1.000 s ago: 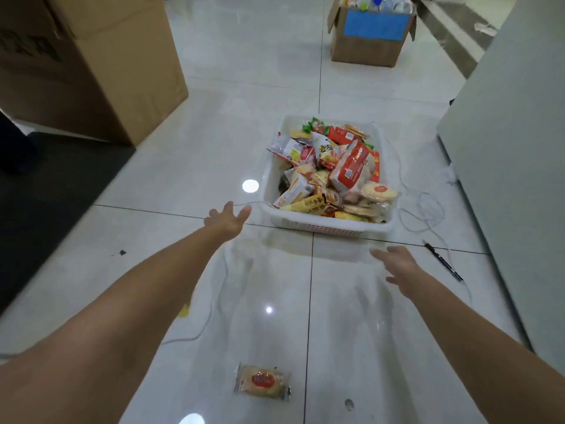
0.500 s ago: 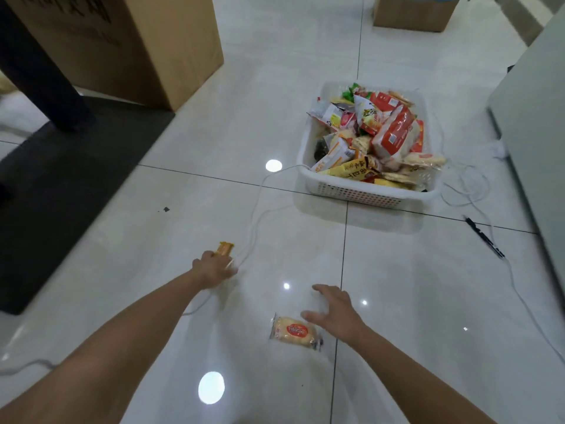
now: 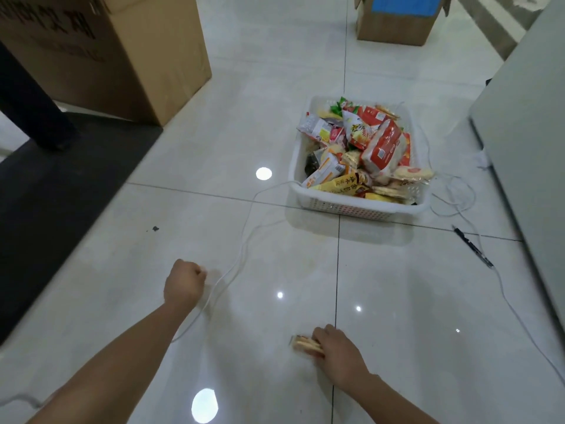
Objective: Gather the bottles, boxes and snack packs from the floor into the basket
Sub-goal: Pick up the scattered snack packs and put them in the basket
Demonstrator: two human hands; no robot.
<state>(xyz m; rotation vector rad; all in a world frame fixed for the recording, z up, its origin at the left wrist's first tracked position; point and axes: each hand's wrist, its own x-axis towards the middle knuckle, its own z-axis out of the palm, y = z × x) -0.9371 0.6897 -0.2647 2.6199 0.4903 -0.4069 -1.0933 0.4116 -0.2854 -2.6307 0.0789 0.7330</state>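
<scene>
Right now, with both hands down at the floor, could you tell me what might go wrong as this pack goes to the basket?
1. The basket is heaped, with a round cracker pack perched at its right rim; adding the snack pack that the right hand grips might slide some out.
2. The white cable runs beside the fisted left hand; lifting could snag it.
3. The black pen could roll underfoot.

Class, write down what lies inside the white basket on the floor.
Snack packs fill the basket, heaped past its rim: a red-and-white bag on top, a yellow pack at the near edge. The basket's bottom and anything under the heap are covered.
</scene>
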